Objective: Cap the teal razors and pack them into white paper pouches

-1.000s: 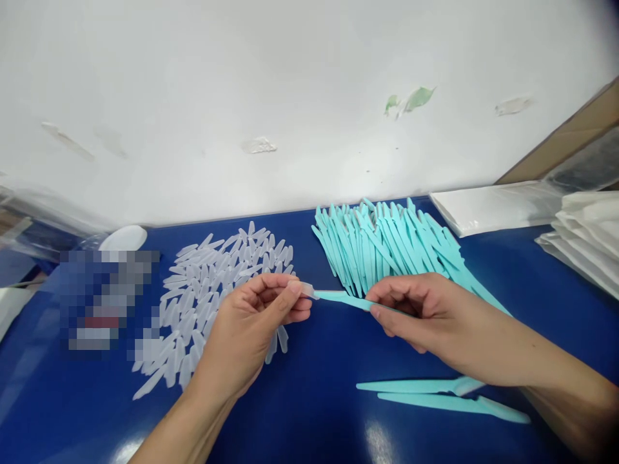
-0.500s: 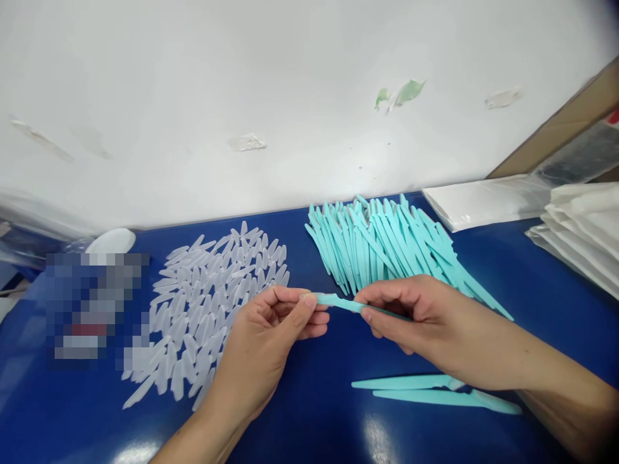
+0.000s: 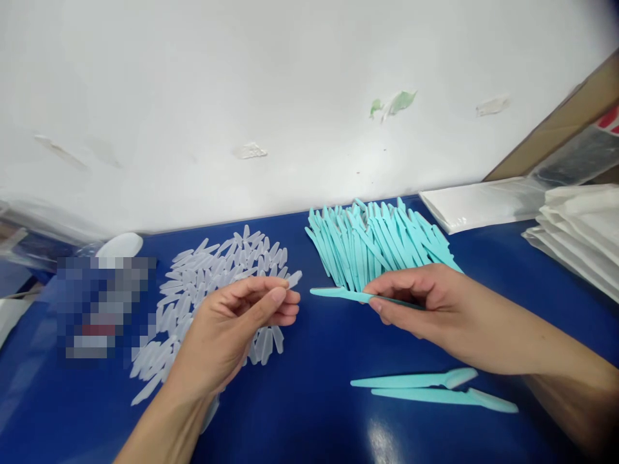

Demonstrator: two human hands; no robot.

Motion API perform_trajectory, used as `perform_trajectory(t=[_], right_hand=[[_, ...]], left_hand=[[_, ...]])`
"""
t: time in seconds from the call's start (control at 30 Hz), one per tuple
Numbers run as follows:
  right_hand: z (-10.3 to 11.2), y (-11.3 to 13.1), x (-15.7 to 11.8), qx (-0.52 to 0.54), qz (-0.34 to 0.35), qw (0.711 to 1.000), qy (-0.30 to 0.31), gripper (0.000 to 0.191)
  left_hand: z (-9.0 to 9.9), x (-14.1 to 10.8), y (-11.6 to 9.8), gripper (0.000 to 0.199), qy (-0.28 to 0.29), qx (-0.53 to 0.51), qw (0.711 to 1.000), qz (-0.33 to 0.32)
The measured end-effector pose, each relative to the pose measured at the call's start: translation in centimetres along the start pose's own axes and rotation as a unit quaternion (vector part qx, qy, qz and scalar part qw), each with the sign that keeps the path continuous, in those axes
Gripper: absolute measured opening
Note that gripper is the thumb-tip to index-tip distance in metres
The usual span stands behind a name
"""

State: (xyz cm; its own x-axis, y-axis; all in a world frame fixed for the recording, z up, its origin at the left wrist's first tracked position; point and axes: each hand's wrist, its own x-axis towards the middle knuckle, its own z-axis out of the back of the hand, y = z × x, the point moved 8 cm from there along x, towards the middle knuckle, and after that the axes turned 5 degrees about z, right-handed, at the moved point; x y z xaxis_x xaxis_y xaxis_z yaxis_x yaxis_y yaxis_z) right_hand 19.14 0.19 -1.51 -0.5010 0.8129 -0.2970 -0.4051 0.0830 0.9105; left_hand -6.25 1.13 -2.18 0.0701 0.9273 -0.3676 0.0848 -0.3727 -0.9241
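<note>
Teal razor (image 3: 333, 292) in the right hand (image 3: 425, 309), thumb and fingers clamped on its handle, head end sticking out leftward. Translucent cap (image 3: 294, 278) in the left hand (image 3: 246, 316), pinched between thumb and fingertips, one end poking out toward the razor. Cap and razor sit apart, small gap, both over the blue table (image 3: 300, 406). Cap tilts up to the right, razor runs nearly level, so they're out of line; fitting one to the other probably calls for levelling the cap first, then a straight, gentle slide along the razor's axis. Best to pinch the cap lightly, as thin plastic likely squashes, and to keep fingers behind the head, clear of any edge. Cap's open end is too small to make out. Cap pile (image 3: 217, 274) lies behind the left hand, razor pile (image 3: 377, 241) behind the right; loose pair (image 3: 411, 380) lies nearer the wearer.
</note>
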Motion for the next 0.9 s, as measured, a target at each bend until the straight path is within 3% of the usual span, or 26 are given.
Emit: perform_trajectory(t=[0.27,0.53,0.67,0.9], right_hand=[[0.0,-0.4,0.3,0.036,-0.022,0.999,0.027,0.025],[0.2,-0.3,0.5,0.055,-0.020,0.996,0.061,0.022],[0.2,-0.3,0.3,0.050,-0.025,0.996,0.073,0.023],[-0.7,-0.1,-0.2,0.005,-0.028,0.991,0.130,0.031]], left_hand=[[-1.2,-1.9,-1.9,0.017,-0.021,0.189,0.975,-0.118],[-1.8,-2.0,-2.0,0.030,0.072,0.221,0.963,-0.140],[-2.2,-1.9,-1.6,0.026,0.137,0.240,0.950,-0.147],[-4.8,-2.8,-0.1,0.024,0.238,0.312,0.910,-0.136]])
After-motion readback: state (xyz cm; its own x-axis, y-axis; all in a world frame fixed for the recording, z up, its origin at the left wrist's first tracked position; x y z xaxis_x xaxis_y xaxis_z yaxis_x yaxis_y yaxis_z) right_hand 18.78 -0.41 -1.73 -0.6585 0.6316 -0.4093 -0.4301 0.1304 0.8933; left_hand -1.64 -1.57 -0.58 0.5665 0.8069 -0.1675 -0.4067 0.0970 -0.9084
